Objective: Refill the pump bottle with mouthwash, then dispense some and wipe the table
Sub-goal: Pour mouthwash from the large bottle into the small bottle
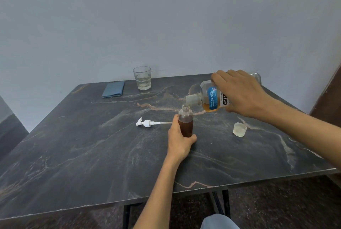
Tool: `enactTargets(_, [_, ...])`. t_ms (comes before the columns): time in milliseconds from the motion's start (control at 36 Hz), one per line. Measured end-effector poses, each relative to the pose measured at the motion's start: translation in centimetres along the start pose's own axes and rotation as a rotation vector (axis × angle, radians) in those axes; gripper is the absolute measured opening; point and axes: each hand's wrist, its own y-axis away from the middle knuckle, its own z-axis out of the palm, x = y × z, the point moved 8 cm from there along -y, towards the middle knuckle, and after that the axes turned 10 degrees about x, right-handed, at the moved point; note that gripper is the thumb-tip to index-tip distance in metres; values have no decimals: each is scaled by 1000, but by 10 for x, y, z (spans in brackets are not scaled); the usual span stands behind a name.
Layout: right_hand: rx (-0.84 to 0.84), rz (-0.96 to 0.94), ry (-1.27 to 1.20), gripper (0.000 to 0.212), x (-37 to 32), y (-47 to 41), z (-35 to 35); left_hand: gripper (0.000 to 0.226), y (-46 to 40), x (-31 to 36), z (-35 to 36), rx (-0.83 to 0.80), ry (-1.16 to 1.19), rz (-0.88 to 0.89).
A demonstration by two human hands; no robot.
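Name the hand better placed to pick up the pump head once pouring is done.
Left. The pump head lies just beside the left hand, while the right hand is across the table holding the mouthwash bottle.

From my remote seat, the table (pixel 92 155) was dark grey stone with pale and rust veins. The small bottle (pixel 185 120) at centre held dark brown liquid; the mouthwash bottle (pixel 212 97) at right showed amber, with a blue-and-white label. A blue cloth (pixel 113 89) lay upper left beside a clear glass (pixel 142 78); the pump (pixel 145 123) was white.
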Motion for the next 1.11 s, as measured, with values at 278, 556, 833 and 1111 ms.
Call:
enactTargets(278, [-6, -5, 21, 70, 2, 0, 2, 80, 1, 2, -1, 26, 7, 17])
enactTargets(556, [17, -7, 15, 70, 1, 0, 0, 77, 2, 5, -2, 23, 7, 28])
enactTargets(833, [12, -11, 16, 68, 0, -1, -1, 70, 3, 8, -3, 21, 10, 41])
enactTargets(1111, [12, -15, 19, 68, 1, -1, -1, 69, 2, 5, -3, 20, 28, 44])
